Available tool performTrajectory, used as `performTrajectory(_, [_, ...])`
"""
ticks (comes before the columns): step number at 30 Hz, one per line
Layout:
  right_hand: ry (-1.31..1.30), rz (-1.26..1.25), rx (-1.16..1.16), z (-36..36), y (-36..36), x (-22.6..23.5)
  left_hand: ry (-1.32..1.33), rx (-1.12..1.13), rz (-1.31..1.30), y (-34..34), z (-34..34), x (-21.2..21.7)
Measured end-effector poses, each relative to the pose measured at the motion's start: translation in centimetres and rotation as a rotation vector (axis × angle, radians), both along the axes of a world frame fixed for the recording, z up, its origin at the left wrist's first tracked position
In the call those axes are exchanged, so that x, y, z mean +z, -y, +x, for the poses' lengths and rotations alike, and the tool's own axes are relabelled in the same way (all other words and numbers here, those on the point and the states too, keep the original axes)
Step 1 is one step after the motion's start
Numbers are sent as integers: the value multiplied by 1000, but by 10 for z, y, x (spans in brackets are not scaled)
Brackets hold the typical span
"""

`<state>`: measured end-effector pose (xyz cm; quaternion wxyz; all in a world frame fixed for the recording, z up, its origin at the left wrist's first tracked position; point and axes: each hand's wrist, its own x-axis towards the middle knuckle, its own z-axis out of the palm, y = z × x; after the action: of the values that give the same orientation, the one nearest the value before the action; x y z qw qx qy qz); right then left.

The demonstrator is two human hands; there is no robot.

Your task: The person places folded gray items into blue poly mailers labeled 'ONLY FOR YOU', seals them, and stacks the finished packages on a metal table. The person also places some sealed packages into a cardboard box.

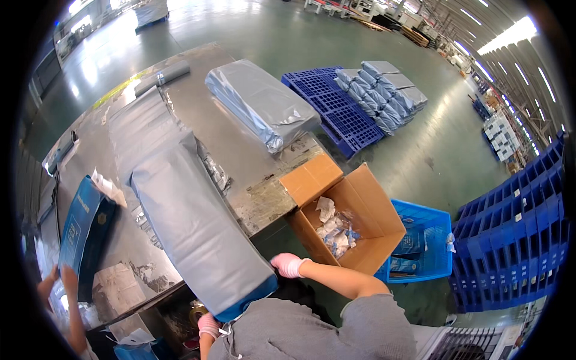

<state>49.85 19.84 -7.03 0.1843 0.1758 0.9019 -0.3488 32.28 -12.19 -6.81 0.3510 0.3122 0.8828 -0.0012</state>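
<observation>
Silver foil bag (pixel 192 222) overhangs the tabletop (pixel 240 144); right hand (pixel 287 264) clamps its lower corner, left hand (pixel 209 326) props underneath, grip unclear. Support both ends, avoid creasing.

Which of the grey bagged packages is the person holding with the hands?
The long grey package nearest the person, held at its near end by the right hand and left hand. The other grey package lies untouched farther along the table.
</observation>
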Motion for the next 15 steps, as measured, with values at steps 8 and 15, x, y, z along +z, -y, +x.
performTrajectory(8, [-169,210,161,-16,29,10,247,-70,130,-35,-4,40])
performTrajectory(15, [-581,-55,-253,-151,48,37,580,91,516,-132,-25,60])
